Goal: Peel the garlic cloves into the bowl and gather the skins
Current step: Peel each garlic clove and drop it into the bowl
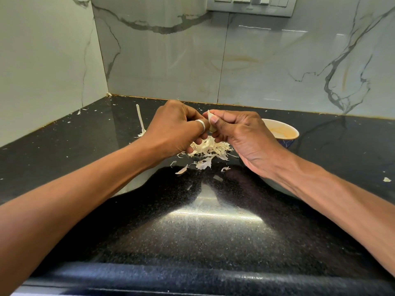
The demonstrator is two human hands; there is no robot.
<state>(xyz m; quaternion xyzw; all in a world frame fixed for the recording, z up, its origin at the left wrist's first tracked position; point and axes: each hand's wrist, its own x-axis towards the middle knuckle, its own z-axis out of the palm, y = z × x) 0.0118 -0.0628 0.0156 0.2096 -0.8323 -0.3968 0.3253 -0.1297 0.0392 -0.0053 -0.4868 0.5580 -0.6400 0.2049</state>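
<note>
Above black countertop (213, 231), right hand (241, 135) pinched garlic clove (210, 114), left hand (173, 127) fingers curled against it, grasp indeterminate, skin pile (208, 148) beneath, bowl (286, 124) behind right hand.

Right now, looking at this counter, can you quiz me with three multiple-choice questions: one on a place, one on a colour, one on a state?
1. Where is the bowl relative to the skins?
A. To their left
B. To their right
C. On top of them

2. What colour is the counter?
A. White
B. Black
C. Red

3. The clove is:
A. lying in the bowl
B. lying on the counter
C. held up in a grip

Answers:
1 B: the bowl sits past the right grip, to the right of the pile.
2 B: the speckled top is black.
3 C: the right grip pinches the clove, clear of the counter.
</note>
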